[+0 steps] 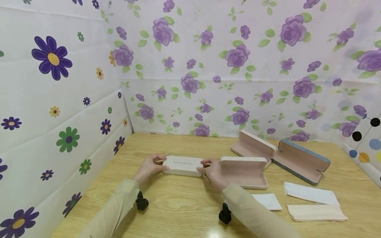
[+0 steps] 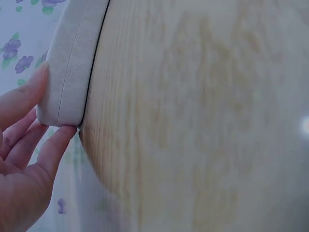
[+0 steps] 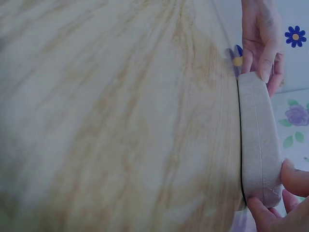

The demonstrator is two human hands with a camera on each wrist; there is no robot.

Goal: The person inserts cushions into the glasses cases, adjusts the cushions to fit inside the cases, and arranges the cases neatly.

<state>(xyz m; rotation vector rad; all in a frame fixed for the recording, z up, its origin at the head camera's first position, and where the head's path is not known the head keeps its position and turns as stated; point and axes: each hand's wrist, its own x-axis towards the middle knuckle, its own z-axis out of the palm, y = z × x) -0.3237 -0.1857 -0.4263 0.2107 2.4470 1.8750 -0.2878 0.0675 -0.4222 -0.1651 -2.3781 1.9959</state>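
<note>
A closed white glasses case (image 1: 182, 166) with small dark lettering on its lid lies flat on the wooden table (image 1: 175, 211). My left hand (image 1: 150, 168) grips its left end, thumb and fingers spread around the corners. At the opposite end my right hand (image 1: 213, 172) holds it the same way. The left wrist view shows the case's (image 2: 72, 67) seam running along its side, with a fingertip low at the end near the tabletop. Both hands appear at the two ends of the case (image 3: 258, 140) in the right wrist view.
Just right of my right hand stands an open white case (image 1: 244, 178) with pink lining. Behind it are another open pale case (image 1: 257, 142) and an open blue one (image 1: 306, 155). Folded cloths, white (image 1: 311, 193) and cream (image 1: 317, 212), lie front right; another white cloth (image 1: 269, 201) is partly behind my sleeve.
</note>
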